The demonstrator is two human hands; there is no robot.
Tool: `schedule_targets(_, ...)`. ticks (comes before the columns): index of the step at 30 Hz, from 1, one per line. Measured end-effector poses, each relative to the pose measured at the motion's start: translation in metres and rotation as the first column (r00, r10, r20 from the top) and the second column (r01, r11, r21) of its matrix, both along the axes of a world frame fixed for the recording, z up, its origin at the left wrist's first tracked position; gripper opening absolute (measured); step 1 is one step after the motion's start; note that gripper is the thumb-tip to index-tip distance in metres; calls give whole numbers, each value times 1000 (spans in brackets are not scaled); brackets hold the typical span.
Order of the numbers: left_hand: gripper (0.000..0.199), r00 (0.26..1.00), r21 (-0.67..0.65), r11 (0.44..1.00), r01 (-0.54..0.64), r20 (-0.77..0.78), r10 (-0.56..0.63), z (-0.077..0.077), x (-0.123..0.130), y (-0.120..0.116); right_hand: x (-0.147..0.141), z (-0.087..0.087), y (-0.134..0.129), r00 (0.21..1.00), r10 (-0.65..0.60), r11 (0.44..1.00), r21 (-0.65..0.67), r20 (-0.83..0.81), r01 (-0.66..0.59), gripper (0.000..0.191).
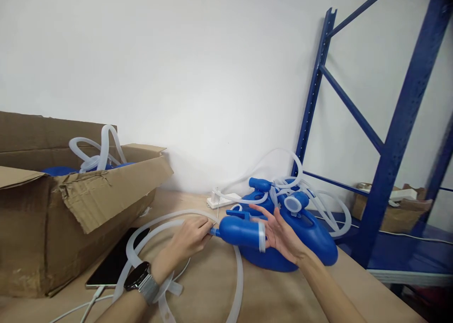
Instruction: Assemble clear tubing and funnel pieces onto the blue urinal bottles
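A blue bottle-shaped urinal funnel (239, 231), with a translucent cap on its wide end and a narrow neck, lies sideways in the air. My left hand (191, 238) pinches the neck end, where it meets a clear tube. At the capped end, my right hand (281, 235) has its fingers spread, behind and beside the rim; whether it touches the cap I cannot tell. Behind it are blue jugs (318, 240) with similar funnels. A translucent hose (239, 276) loops across the table beneath my left arm.
An open cardboard box (24, 228) with hoses and blue parts stands at the left. A black tablet (113, 261) with a white cable (92, 304) lies beside it. A white power strip (222, 200) sits by the wall, and a blue metal rack (392, 139) rises at the right.
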State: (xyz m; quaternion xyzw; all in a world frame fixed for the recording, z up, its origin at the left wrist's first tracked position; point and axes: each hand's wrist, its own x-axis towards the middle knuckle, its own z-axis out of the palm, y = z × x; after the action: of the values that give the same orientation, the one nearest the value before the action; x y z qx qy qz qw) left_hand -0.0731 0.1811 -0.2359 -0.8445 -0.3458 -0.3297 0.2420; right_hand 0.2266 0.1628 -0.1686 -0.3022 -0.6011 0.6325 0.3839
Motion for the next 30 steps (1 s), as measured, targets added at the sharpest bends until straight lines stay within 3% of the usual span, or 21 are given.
schedule_targets(2, 25, 998, 26, 1000, -16, -65, 17, -2, 1, 1, 5, -9, -1, 980, -48, 998, 39, 191, 41, 98)
schedule_targets(5, 28, 995, -42, 999, -13, -99, 8, 1, 1, -2, -1, -26, -2, 927, -163, 970, 228, 338, 88, 93)
schedule_targets(9, 24, 999, -133, 991, 27, -42, -33, 13, -1, -8, -12, -36, -3, 941, -236, 895, 431, 243, 113, 84)
schedule_targets(12, 35, 1000, -169, 985, 30, 15, -28, 22, -1, -13, -12, -36, -5, 925, -303, 820, 557, 229, 131, 81)
schedule_targets(16, 34, 1000, -390, 921, -8, 9, 13, 31, -4, -18, -13, -37, -7, 876, -407, 693, 713, 261, 110, 64)
schedule_targets(18, 32, 1000, -467, 884, -21, -16, 15, 34, -8, -18, -15, -38, -9, 855, -438, 671, 734, 278, 105, 56)
schedule_targets(20, 30, 1000, -417, 909, -7, -27, -5, 36, -12, -16, -16, -39, -9, 846, -460, 675, 726, 271, 135, 51)
schedule_targets(23, 26, 999, -131, 991, -18, 38, 23, 36, -15, -14, -16, -38, -8, 871, -455, 698, 683, 187, 218, 48)
schedule_targets(25, 17, 987, 30, 996, -81, 141, 76, 34, -12, -15, -15, -37, -6, 882, -460, 709, 642, 107, 292, 46)
schedule_targets(26, 21, 978, 46, 994, -103, 188, 93, 33, -10, -16, -14, -37, -5, 881, -468, 712, 619, 68, 331, 46)
schedule_targets(28, 35, 961, -84, 991, -100, 251, 118, 31, -5, -18, -12, -38, -3, 875, -483, 718, 578, 11, 389, 47)
schedule_targets(30, 43, 934, -375, 927, -16, 325, 147, 30, 2, -20, -12, -41, -1, 873, -488, 718, 561, -18, 413, 48)
